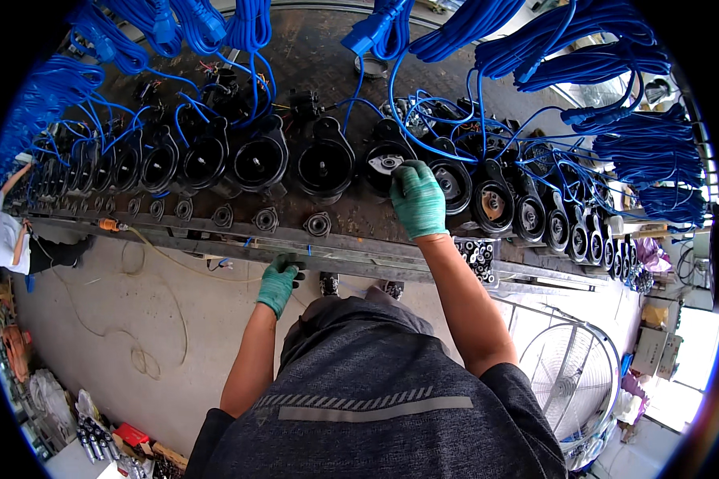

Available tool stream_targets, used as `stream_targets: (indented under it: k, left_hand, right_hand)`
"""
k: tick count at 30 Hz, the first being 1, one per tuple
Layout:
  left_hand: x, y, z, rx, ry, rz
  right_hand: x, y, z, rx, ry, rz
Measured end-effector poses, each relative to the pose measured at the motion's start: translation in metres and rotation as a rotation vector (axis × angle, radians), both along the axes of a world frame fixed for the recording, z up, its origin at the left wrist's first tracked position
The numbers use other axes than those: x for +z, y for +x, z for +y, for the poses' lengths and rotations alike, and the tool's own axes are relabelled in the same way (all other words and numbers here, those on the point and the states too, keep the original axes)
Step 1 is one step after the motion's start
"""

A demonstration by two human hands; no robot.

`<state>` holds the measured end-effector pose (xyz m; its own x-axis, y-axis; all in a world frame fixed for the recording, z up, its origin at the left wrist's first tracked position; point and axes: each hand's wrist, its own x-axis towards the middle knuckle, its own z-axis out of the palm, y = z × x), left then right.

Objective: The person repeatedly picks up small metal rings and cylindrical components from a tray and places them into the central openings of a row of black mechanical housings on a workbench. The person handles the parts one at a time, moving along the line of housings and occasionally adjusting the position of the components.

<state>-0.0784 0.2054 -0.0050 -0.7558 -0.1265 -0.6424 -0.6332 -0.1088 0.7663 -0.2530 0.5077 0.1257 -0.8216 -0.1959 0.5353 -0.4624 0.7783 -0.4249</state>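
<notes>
I lean over a long dark desk (311, 48) that curves across the upper half of the frame. My green-gloved right hand (418, 199) reaches to the upper middle, its fingers bent at the right side of a black round housing (385, 164) with a silver plate inside; I cannot tell whether they grip it or only touch it. My left hand (277, 286), gloved too, is at the desk's near edge, just left of centre, fingers curled; whether they close on anything I cannot tell.

More black housings line the desk to both sides, with small ringed parts (318, 224) in front of those on the left. Bundles of blue cable (252, 24) hang along the top of the frame.

My dark shirt (359, 367) bears a pale grey band under a row of slanted dashes. At the right edge, any print on a pale carton (657, 351) is too small to read. A round fan (569, 375) stands at lower right; another person (6, 239) is at far left.
</notes>
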Motion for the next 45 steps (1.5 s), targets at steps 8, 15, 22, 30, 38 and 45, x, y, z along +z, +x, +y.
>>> stream_targets:
  k: [8,15,22,30,38,45]
  left_hand:
    - [-0.003,-0.009,-0.004,-0.119,0.026,-0.021]
    - [-0.012,-0.006,-0.006,-0.208,0.024,-0.056]
    - [0.011,0.011,0.005,-0.208,-0.020,-0.054]
    - [0.044,0.038,0.004,-0.089,-0.175,-0.108]
    - [0.064,0.029,0.012,-0.090,-0.258,-0.073]
    - [0.044,0.011,0.005,-0.115,-0.232,-0.067]
  right_hand:
    - [0.015,0.065,0.017,-0.041,-0.023,-0.125]
    - [-0.072,0.165,0.123,-0.656,0.152,-0.559]
    - [-0.125,0.153,0.156,-0.602,0.288,-0.881]
    - [-0.123,0.122,0.026,-0.211,0.103,-0.944]
    - [-0.085,0.101,-0.047,0.052,0.025,-1.092]
    - [-0.110,0.101,0.030,-0.053,-0.117,-0.707]
